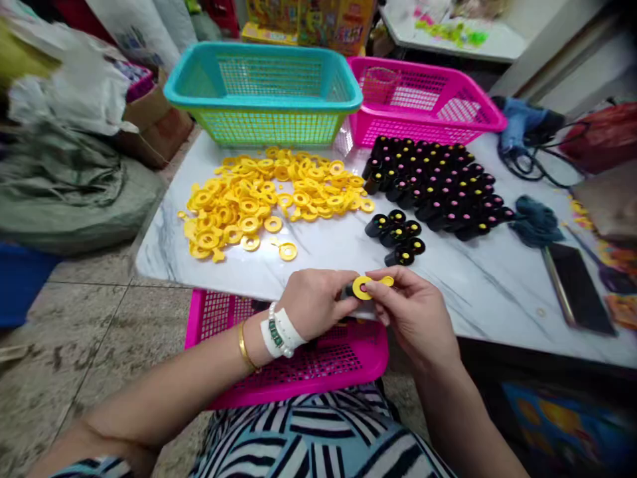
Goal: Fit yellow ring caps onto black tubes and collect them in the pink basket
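Observation:
At the table's front edge my left hand (318, 302) is closed round a small black cylinder (350, 290), mostly hidden by the fingers. My right hand (415, 309) pinches a yellow ring piece with a tab (361, 287), which lies against the cylinder's end; a pink spot shows in the ring's hole. Beyond my hands, a pile of yellow ring pieces (249, 206) spreads over the left part of the table. Several black cylinders with yellow tips (395, 234) stand close by, and a larger group with pink and yellow tips (438, 186) stands behind them.
A teal and green basket (263, 103) and a pink basket (428, 126) sit at the back of the marble table (318, 265). Another pink basket (358, 378) is below my hands. On the right are a phone (580, 289), a dark cloth (535, 220) and a blue tool with a cable (527, 126).

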Demonstrator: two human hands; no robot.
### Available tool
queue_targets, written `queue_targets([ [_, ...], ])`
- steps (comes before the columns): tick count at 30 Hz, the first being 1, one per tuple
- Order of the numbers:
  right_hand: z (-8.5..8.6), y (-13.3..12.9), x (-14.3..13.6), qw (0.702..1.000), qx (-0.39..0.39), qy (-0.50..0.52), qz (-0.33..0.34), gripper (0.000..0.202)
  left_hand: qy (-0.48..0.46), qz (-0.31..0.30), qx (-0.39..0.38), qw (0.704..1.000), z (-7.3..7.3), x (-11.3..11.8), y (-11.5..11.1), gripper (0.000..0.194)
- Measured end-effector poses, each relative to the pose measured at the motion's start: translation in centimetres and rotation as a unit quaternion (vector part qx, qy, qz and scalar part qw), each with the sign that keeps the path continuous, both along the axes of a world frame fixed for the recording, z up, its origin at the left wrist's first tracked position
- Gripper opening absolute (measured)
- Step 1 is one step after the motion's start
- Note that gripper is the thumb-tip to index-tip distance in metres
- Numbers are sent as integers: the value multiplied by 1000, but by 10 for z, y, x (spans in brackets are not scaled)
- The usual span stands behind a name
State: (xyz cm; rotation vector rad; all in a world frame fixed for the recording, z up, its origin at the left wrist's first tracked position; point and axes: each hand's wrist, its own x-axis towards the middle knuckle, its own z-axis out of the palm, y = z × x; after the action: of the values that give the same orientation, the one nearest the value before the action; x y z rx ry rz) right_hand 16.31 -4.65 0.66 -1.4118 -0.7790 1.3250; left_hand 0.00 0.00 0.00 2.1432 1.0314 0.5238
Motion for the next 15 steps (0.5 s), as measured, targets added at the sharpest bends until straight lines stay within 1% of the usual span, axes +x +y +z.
queue_targets([
  [2, -3, 0, 0, 1000, -6, 0, -10, 21, 5, 1, 11, 1000, -1, -1, 0, 21],
  [5, -6, 1, 0, 1000, -15, 4, -6, 21, 7, 5, 4, 1000, 1, -1, 0, 19],
  [7, -6, 1, -1, 1000, -20, 10, 6, 21, -3, 0, -24, 1000, 6, -1, 1, 18],
  [9, -6, 2, -1, 999, -26, 20, 15, 22, -37, -8, -76, 996, 10, -1, 2, 17],
  [11, -8, 2, -2, 999, -23, 27, 11, 22, -74, -9, -118, 990, 11, 0, 4, 23],
  [12, -8, 2, -2, 1000, -16, 26, 6, 22, -85, -7, -125, 989, 10, 1, 5, 27],
  [15, -9, 1, -2, 1000, 3, 20, -7, 19, -91, -13, -102, 991, 4, 2, 7, 30],
])
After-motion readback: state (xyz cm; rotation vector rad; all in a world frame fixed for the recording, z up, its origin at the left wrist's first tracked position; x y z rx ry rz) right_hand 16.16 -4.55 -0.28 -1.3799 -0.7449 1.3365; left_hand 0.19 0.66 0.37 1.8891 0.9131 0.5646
